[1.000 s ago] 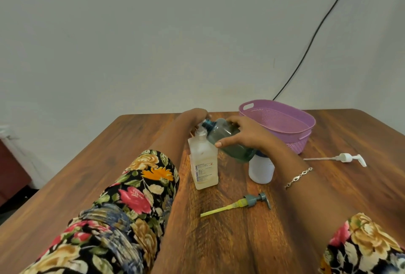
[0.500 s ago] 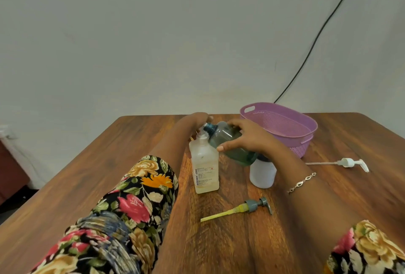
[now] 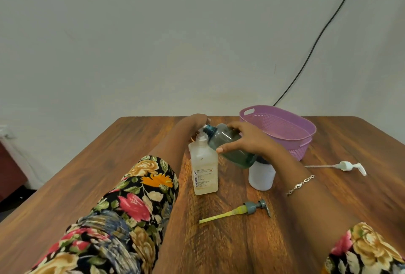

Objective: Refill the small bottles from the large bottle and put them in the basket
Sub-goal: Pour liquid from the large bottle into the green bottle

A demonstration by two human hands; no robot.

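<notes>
A clear square bottle [image 3: 205,170] with a printed label and pale liquid stands on the wooden table [image 3: 135,142]. My left hand [image 3: 196,120] reaches behind its neck and holds it there; the fingers are mostly hidden. My right hand [image 3: 245,140] grips a grey-green translucent bottle [image 3: 230,148], tilted so that its open teal mouth meets the top of the clear bottle. Partly behind my right wrist stands a small white bottle [image 3: 260,177] without a pump. The purple basket [image 3: 294,150] sits at the back right with nothing visible in it.
A grey pump head with a yellow tube [image 3: 252,208] lies on the table in front of the bottles. A white pump with its tube [image 3: 346,166] lies to the right of the basket. A black cable [image 3: 317,41] runs down the wall behind.
Both hands and the tilted bottle keep nearly the same pose at the clear bottle's mouth. Only the view has shifted slightly.
</notes>
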